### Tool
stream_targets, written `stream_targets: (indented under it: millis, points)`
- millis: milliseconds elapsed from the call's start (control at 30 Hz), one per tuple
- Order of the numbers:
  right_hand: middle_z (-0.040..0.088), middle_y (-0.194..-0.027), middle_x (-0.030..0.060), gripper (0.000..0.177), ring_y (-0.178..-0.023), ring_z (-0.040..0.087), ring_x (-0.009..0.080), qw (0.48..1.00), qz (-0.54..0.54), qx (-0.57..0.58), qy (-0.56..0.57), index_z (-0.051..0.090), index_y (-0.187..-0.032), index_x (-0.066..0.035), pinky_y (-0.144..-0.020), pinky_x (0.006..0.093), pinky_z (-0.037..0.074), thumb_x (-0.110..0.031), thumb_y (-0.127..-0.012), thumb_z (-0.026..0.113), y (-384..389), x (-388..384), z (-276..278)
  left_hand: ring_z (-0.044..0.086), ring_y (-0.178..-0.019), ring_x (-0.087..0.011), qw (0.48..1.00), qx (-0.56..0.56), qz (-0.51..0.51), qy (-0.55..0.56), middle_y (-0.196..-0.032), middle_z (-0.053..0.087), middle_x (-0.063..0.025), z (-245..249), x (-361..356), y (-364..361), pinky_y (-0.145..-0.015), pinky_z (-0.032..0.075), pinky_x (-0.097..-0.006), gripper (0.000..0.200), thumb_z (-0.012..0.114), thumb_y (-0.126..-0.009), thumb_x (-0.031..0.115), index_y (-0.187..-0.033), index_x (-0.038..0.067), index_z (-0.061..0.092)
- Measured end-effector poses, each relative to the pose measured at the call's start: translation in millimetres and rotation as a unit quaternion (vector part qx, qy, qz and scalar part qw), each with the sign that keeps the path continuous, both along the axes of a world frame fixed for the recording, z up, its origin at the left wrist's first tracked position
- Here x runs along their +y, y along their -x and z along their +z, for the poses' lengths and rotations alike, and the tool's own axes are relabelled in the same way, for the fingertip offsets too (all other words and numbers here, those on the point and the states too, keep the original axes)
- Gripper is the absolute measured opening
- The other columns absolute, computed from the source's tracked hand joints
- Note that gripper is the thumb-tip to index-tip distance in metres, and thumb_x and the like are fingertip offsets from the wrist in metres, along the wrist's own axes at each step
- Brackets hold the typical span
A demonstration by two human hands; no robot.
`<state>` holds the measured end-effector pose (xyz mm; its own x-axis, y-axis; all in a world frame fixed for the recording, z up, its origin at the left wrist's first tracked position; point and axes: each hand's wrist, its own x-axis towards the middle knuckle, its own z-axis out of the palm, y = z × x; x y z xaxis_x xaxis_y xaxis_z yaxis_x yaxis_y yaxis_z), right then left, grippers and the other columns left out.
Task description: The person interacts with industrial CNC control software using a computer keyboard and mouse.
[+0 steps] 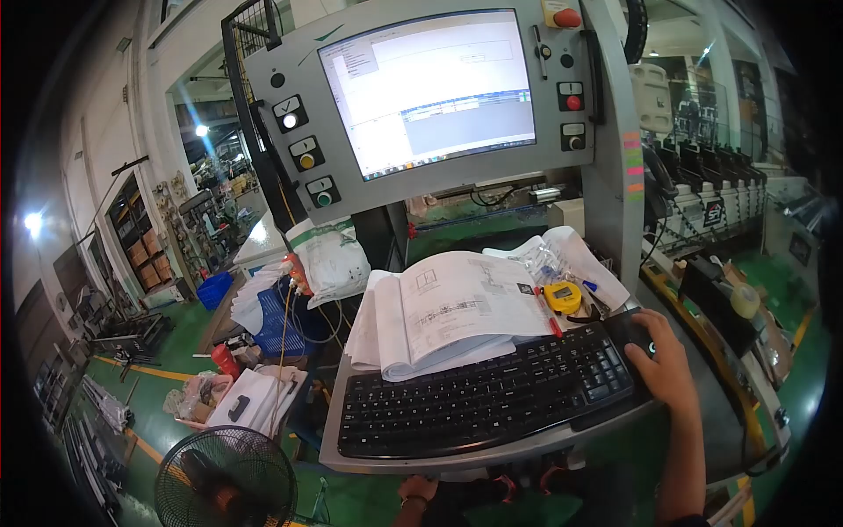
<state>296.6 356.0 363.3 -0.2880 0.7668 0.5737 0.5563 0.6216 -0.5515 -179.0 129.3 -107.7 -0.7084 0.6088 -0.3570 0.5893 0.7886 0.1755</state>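
My right hand (pixel 663 358) rests over a black computer mouse (pixel 630 332) at the right end of a metal shelf, its fingers curved around it. Left of the mouse lies a black keyboard (pixel 483 395). Below the shelf's front edge, my left hand (pixel 418 488) hangs near my legs, with a band at the wrist; its fingers are too small and dark to make out. Behind the keyboard an open booklet of printed drawings (pixel 465 303) lies on more papers. A red pen (pixel 550 314) and a yellow tape measure (pixel 563 297) are beside it.
A monitor (pixel 430 88) in a grey panel with buttons stands above the shelf. To the left are a white bag (pixel 332 263), a blue basket (pixel 285 321) and a black fan (pixel 226 479). Machinery (pixel 711 198) stands at the right.
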Motion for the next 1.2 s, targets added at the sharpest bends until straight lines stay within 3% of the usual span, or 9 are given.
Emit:
stream_targets:
  millis: [67,167,267,1200]
  points:
    - [0.062,-0.16,0.0225,0.051,-0.144,0.064,0.0461,1.0,0.002,-0.002,-0.002,0.065,-0.147,-0.001,-0.12,0.0495,0.051,-0.016,-0.1,0.079,-0.2,0.3,0.5,0.073,-0.138,-0.0371,0.999,-0.04,-0.003,0.029,-0.152,0.076,-0.015,3.0,1.4,3.6,-0.125,0.05,-0.0542,0.086,0.056,-0.098,0.088,-0.156,0.027,0.074]
    - [0.062,-0.16,0.0222,0.051,-0.145,0.063,0.0464,1.0,0.002,0.004,0.002,0.065,-0.147,-0.001,-0.12,0.0494,0.051,-0.016,-0.1,0.079,-0.1,-0.6,0.8,0.073,-0.138,-0.0372,0.999,-0.032,-0.001,0.043,-0.151,0.076,-0.0161,2.6,2.3,3.8,-0.125,0.051,-0.0532,0.086,0.057,-0.098,0.088,-0.155,0.025,0.074]
    - [0.062,-0.16,0.022,0.051,-0.145,0.063,0.0462,1.0,0.0,0.011,0.013,0.065,-0.147,-0.001,-0.12,0.0495,0.051,-0.015,-0.099,0.079,0.4,-1.5,1.8,0.076,-0.131,-0.0389,1.0,0.0,0.012,0.015,-0.135,0.083,-0.0162,6.1,-0.3,-2.8,-0.116,0.057,-0.0529,0.074,0.061,-0.1,0.077,-0.138,0.018,0.083]
    - [0.065,-0.158,0.021,0.05,-0.142,0.066,0.0455,1.0,-0.001,0.019,0.009,0.069,-0.142,-0.004,-0.119,0.0486,0.052,-0.014,-0.094,0.078,-0.8,-0.9,1.1,0.077,-0.129,-0.0398,1.0,0.008,0.0,-0.006,-0.135,0.082,-0.0201,4.7,-1.1,-1.9,-0.12,0.054,-0.0528,0.078,0.06,-0.1,0.079,-0.142,0.017,0.082]
